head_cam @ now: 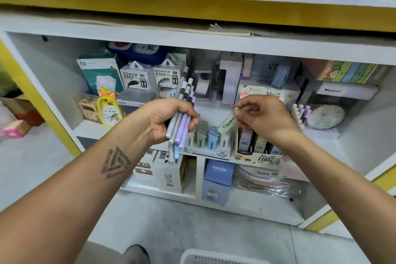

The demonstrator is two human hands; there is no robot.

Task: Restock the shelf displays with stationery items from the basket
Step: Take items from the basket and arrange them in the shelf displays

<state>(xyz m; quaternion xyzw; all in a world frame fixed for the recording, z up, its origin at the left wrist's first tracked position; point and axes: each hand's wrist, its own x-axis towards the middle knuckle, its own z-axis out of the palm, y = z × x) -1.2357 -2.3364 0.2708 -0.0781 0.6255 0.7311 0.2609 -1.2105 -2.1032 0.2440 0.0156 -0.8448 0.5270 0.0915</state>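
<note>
Right hand (pixel 263 118), centre-right of frame, pinching a pale green lead case (pixel 227 123) tilted, long axis slanting down-left toward the display tray (pixel 211 152) directly beneath. Left hand (pixel 169 118), frame centre, gripping a bundle of pens (pixel 182 122), just left of the tray. White basket (pixel 214 258) at bottom edge.

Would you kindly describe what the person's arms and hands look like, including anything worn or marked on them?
Both forearms are bare, with no sleeves, gloves, watch or rings visible. The left forearm carries a dark triangular geometric tattoo. The left hand and right hand show no other markings.
</note>
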